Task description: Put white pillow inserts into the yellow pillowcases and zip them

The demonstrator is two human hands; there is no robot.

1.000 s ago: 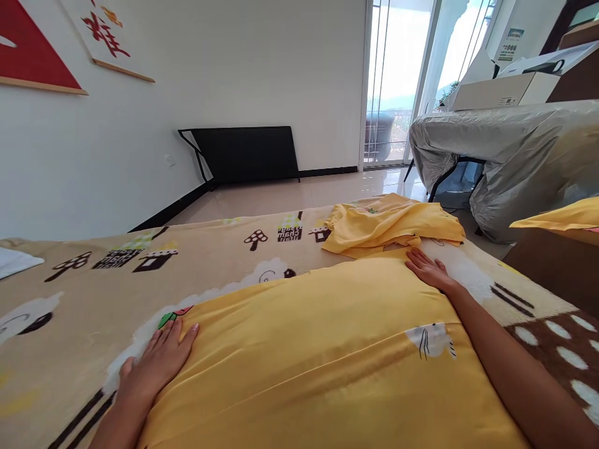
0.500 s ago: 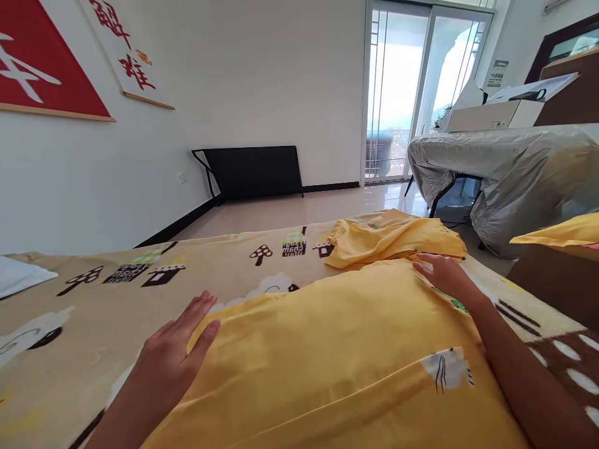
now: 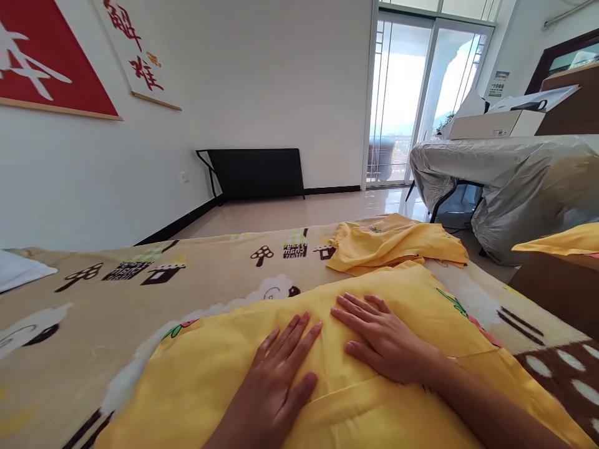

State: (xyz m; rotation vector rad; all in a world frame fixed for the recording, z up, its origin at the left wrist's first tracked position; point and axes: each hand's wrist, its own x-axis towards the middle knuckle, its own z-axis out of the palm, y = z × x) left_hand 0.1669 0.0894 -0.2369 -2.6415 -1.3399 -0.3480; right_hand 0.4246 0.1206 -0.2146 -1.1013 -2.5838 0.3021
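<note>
A plump yellow pillow (image 3: 210, 362) with small printed figures at its corners lies in front of me. My left hand (image 3: 281, 374) rests on it left of the middle, fingers stretched out. Close beside it, my right hand (image 3: 384, 340) lies flat on the same pillow with its fingers spread. Both palms face down and neither hand grips anything. Just past the pillow's far right corner is a crumpled yellow cloth (image 3: 397, 243). Pillow and cloth are on a beige blanket (image 3: 224, 255) printed with sheep, mushrooms and houses.
At the right edge, yellow fabric (image 3: 561, 240) hangs over a brown box (image 3: 552, 287). Behind it stands a table under a grey plastic cover (image 3: 510, 162), bearing a white box (image 3: 496, 125). A black folded frame (image 3: 257, 174) leans on the far wall. White fabric (image 3: 23, 271) lies far left.
Both hands have moved inward from the pillow's left and right sides to its middle and now lie flat there. The pillow's left corner print has come into view.
</note>
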